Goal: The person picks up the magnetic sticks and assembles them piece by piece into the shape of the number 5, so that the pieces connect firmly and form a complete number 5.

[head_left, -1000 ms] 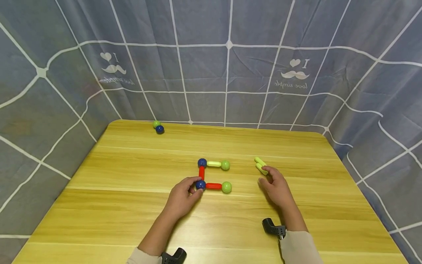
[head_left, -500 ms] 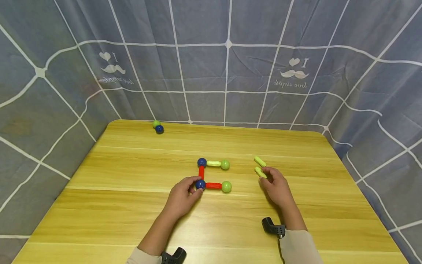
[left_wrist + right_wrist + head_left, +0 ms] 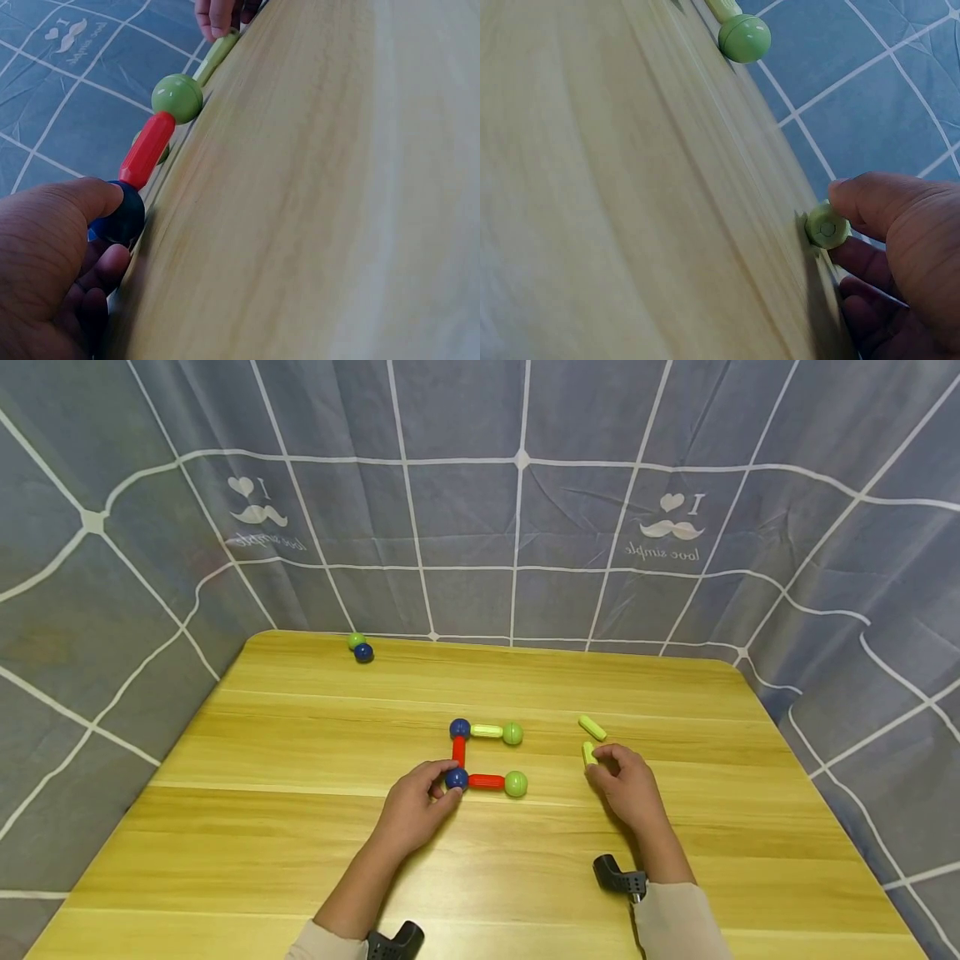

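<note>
My left hand [image 3: 415, 806] grips the near blue ball [image 3: 457, 778] between thumb and fingers. From that ball a red rod [image 3: 487, 782] runs right to a green ball [image 3: 516, 783], and another red rod [image 3: 459, 752] runs back to a second blue ball [image 3: 460, 728]. A yellow-green rod [image 3: 487, 731] joins that one to another green ball [image 3: 513, 733]. On the right, my right hand [image 3: 628, 785] pinches a loose yellow-green rod [image 3: 827, 227] by thumb and fingertips, partly hidden in the head view. Just behind it lies a second loose yellow-green rod [image 3: 592, 727].
A loose green ball [image 3: 356, 642] and blue ball [image 3: 363, 652] sit together at the far left edge of the wooden table [image 3: 300, 835]. A grey curtain [image 3: 465, 510] with white lines hangs behind and at both sides.
The rod at my right hand has come apart from the other loose rod and turned to point more straight back. My left hand and the joined pieces stay put.
</note>
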Available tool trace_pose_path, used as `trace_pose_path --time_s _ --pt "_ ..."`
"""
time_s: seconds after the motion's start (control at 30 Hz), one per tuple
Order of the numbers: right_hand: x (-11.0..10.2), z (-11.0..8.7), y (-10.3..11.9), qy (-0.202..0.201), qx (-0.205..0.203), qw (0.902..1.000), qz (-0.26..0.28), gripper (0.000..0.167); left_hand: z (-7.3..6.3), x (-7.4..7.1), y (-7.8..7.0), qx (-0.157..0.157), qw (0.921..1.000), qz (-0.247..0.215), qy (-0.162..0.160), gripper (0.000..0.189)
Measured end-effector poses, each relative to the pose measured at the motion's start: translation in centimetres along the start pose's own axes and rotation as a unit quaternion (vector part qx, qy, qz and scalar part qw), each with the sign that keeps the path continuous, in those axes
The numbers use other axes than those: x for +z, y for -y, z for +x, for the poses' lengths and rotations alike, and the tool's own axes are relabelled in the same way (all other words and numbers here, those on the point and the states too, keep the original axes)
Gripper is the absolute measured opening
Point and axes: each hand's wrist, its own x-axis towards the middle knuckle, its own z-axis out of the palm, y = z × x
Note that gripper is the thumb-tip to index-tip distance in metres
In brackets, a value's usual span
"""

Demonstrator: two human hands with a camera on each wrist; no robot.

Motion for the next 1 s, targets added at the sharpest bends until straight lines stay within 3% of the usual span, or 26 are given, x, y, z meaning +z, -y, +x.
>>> trace_pose_path --time_s 0.53,0.8,1.0 --pt "0.07 -0.14 0.19 -0.003 -0.019 0.9996 -0.018 0.014 0.05 0.05 0.0 -0.004 1.0 -0.002 0.0 0.035" --pt "0.08 -0.12 0.48 0.004 -0.041 0.9986 -0.032 0.015 0.05 -0.03 -0.03 0.0 1.0 0.0 -0.001 0.035" --pt "0.05 -0.47 0.99 0.009 -0.033 0.9988 -0.034 0.019 0.07 -0.05 -0.03 0.001 1.0 -0.003 -0.001 0.034"
